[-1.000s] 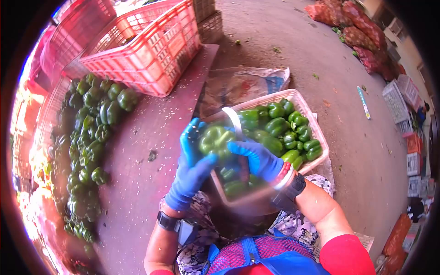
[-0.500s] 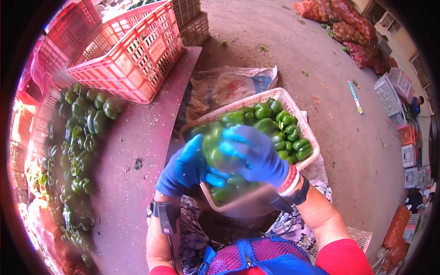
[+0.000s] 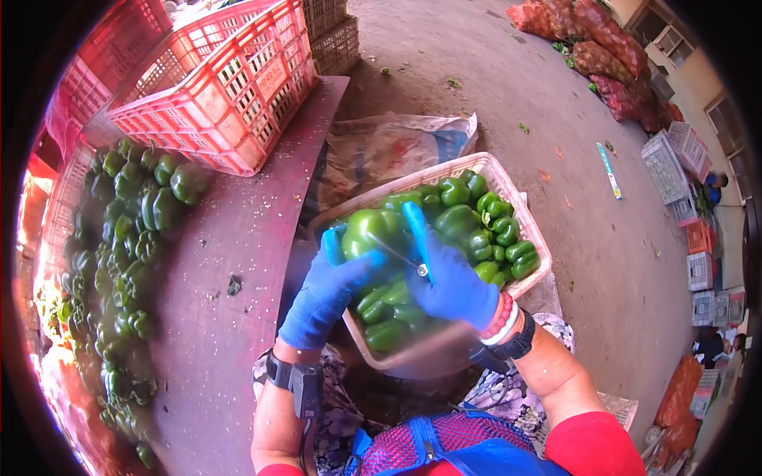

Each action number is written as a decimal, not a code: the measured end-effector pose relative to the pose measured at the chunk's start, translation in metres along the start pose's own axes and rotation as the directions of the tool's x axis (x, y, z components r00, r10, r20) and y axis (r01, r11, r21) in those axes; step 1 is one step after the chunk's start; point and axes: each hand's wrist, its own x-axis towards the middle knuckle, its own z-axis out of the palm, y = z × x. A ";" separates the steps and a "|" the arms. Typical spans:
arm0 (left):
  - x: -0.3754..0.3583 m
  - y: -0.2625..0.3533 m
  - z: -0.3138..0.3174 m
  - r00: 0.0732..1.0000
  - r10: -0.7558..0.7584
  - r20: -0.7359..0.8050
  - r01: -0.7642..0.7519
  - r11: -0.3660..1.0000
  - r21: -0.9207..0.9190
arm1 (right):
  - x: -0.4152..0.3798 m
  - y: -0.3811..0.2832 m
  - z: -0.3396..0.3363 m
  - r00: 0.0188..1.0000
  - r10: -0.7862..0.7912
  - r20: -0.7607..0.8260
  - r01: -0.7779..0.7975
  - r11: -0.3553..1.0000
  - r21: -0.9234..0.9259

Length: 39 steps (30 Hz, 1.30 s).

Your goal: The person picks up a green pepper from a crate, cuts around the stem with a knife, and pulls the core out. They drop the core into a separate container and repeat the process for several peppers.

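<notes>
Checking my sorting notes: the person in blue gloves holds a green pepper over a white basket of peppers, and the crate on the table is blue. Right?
Not quite: the crate on the table is red, as the head view shows. The gloved left hand does hold a green pepper over the white basket.

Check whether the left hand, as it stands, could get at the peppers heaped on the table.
Probably not yet: the left hand is wrapped around a green pepper, though nothing blocks the way to the heap.
</notes>
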 end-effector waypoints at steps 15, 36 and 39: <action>0.003 -0.005 0.011 0.980 0.196 -0.038 -0.151 0.850 0.505 | 0.001 -0.005 0.007 0.954 0.280 0.106 -0.266 0.955 -0.131; -0.012 -0.005 0.014 0.966 -0.166 0.200 0.114 0.962 0.248 | 0.007 0.017 -0.023 0.950 -0.066 0.305 -0.064 0.916 0.397; -0.011 -0.007 0.013 0.966 -0.173 0.194 0.120 0.959 0.256 | 0.006 0.010 -0.024 0.935 0.031 0.354 -0.172 0.911 0.376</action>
